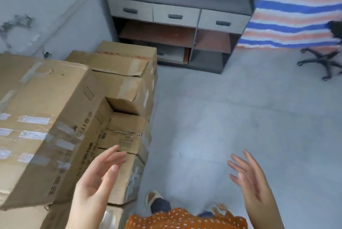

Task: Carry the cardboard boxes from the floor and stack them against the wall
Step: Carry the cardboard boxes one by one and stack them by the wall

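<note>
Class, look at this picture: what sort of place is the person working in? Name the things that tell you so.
Probably a storeroom or a disused office. Worn, taped cardboard boxes are stacked along a stained wall, an empty shelf unit with three drawers stands on a bare concrete floor, and the base of an office chair shows at the right.

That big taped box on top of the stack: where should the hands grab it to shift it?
Judging by its length, take the big taped box at its two short ends, palms flat underneath. The left hand and right hand are open and empty; its near end overhangs the smaller boxes, leaving room for fingers.
</note>
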`<state>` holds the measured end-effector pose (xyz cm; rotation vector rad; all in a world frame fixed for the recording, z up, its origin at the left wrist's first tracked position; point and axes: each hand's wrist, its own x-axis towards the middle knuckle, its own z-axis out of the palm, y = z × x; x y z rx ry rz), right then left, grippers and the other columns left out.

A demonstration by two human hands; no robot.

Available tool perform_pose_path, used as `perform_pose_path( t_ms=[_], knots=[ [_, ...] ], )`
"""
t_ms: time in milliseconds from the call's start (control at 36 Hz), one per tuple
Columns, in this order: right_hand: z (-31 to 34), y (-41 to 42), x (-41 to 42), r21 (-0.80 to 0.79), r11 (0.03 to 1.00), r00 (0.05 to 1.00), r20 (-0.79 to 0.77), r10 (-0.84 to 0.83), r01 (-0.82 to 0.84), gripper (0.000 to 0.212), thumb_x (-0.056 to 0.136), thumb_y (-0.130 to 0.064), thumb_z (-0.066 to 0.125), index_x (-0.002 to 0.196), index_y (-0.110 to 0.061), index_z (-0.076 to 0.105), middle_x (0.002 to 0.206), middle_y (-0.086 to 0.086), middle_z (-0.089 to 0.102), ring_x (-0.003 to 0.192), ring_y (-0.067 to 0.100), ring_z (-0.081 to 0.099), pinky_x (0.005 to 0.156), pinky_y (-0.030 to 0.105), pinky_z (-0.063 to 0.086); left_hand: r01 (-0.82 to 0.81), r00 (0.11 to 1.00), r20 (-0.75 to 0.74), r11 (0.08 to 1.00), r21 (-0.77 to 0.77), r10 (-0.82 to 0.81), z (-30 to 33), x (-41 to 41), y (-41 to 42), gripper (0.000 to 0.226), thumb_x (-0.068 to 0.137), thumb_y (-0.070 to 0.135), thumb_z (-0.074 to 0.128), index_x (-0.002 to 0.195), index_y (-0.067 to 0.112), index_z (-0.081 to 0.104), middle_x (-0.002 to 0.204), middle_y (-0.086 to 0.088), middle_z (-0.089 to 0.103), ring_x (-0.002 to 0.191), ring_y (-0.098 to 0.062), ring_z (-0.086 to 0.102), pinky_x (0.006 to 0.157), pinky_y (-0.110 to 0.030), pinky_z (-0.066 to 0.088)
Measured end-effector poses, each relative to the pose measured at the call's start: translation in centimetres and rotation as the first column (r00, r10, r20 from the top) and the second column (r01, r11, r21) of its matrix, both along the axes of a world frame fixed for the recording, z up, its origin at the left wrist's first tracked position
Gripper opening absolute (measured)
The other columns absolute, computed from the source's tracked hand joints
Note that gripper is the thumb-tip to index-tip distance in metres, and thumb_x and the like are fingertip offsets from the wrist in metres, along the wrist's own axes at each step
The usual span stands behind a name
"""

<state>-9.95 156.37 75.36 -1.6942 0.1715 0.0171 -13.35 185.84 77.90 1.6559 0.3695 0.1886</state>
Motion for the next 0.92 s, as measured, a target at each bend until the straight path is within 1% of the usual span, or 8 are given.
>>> perform_pose_path(
  t_ms=[194, 306, 389, 472, 528, 611, 722, 917],
  knots=[
    [0.2, -7.7, -7.2, 0.002, 0.971, 0.971, -0.006, -0.239, 0.239, 0.063, 0.053, -0.089, 0.059, 0.113, -0.071, 0.048, 0.124, -0.022, 0.061, 0.116, 0.006, 0.059, 0.100, 0.045, 0.042, 0.222, 0.974, 0.054, 0.975, -0.016, -0.221, 0.6, 0.3, -8.4, 0.058, 0.066, 0.075, 0.064, 0.113, 0.041, 0.066, 0.108, -0.001, 0.072, 0.106, -0.019, 0.066, 0.095, -0.044, 0.047],
    [0.2, -13.2, -13.2, -0.045, 0.929, 0.929, -0.009, -0.369, 0.368, 0.037, 0.084, -0.050, 0.061, 0.112, -0.072, 0.048, 0.122, -0.024, 0.061, 0.114, 0.005, 0.060, 0.098, 0.044, 0.044, 0.380, 0.924, 0.014, 0.919, -0.100, -0.381, -0.2, -1.0, -14.6, 0.053, 0.060, 0.070, 0.074, 0.106, 0.042, 0.070, 0.102, -0.001, 0.073, 0.098, -0.017, 0.069, 0.095, -0.046, 0.045],
    [0.7, -17.9, -18.6, -0.056, 0.884, 0.885, -0.009, -0.465, 0.464, 0.056, 0.060, -0.084, 0.059, 0.113, -0.071, 0.047, 0.122, -0.024, 0.061, 0.113, 0.003, 0.060, 0.095, 0.038, 0.046, 0.442, 0.897, 0.035, 0.893, -0.088, -0.440, -0.2, -3.6, -21.4, 0.023, 0.085, 0.030, 0.071, 0.106, 0.022, 0.070, 0.098, -0.004, 0.073, 0.095, -0.020, 0.069, 0.094, -0.042, 0.047],
    [0.9, -22.5, -24.0, -0.081, 0.810, 0.812, -0.011, -0.583, 0.581, 0.045, 0.069, -0.076, 0.060, 0.112, -0.071, 0.048, 0.122, -0.024, 0.061, 0.112, 0.003, 0.061, 0.096, 0.038, 0.045, 0.511, 0.859, 0.024, 0.852, -0.110, -0.512, -0.4, -6.8, -28.3, 0.031, 0.079, 0.010, 0.052, 0.101, 0.020, 0.071, 0.095, -0.005, 0.074, 0.090, -0.018, 0.069, 0.093, -0.039, 0.048],
    [1.1, -25.1, -27.6, -0.080, 0.749, 0.751, -0.015, -0.661, 0.658, 0.032, 0.081, -0.062, 0.059, 0.109, -0.072, 0.049, 0.120, -0.025, 0.062, 0.111, 0.002, 0.061, 0.095, 0.038, 0.046, 0.617, 0.786, 0.015, 0.783, -0.084, -0.618, -0.6, -8.4, -32.5, 0.031, 0.081, 0.008, 0.052, 0.101, 0.022, 0.072, 0.096, -0.004, 0.074, 0.091, -0.018, 0.070, 0.091, -0.041, 0.048],
    [1.0, -28.1, -33.0, -0.098, 0.628, 0.631, -0.003, -0.776, 0.772, 0.054, 0.062, -0.083, 0.057, 0.113, -0.067, 0.049, 0.119, -0.026, 0.061, 0.110, 0.003, 0.062, 0.093, 0.033, 0.048, 0.761, 0.646, -0.035, 0.646, -0.050, -0.763, -1.1, -10.6, -38.0, 0.035, 0.089, -0.005, 0.057, 0.101, 0.024, 0.072, 0.096, 0.000, 0.074, 0.091, -0.015, 0.069, 0.090, -0.038, 0.048],
    [0.7, -30.8, -38.8, -0.090, 0.474, 0.474, -0.016, -0.880, 0.876, 0.035, 0.088, -0.042, 0.056, 0.108, -0.071, 0.050, 0.119, -0.023, 0.063, 0.108, 0.004, 0.063, 0.095, 0.038, 0.046, 0.869, 0.493, -0.032, 0.494, -0.020, -0.869, -0.6, -13.1, -45.0, 0.033, 0.088, -0.008, 0.059, 0.102, 0.019, 0.071, 0.094, 0.000, 0.074, 0.089, -0.017, 0.070, 0.089, -0.032, 0.051],
    [-1.1, -34.2, -45.0, -0.067, 0.231, 0.229, -0.041, -0.973, 0.971, 0.034, 0.080, -0.059, 0.060, 0.112, -0.066, 0.049, 0.120, -0.024, 0.062, 0.108, 0.004, 0.064, 0.094, 0.037, 0.046, 0.976, 0.218, -0.076, 0.217, 0.023, -0.973, 0.0, -16.4, -55.0, 0.042, 0.090, -0.013, 0.047, 0.102, 0.020, 0.070, 0.095, 0.003, 0.074, 0.089, -0.013, 0.070, 0.084, -0.016, 0.051]
  ],
)
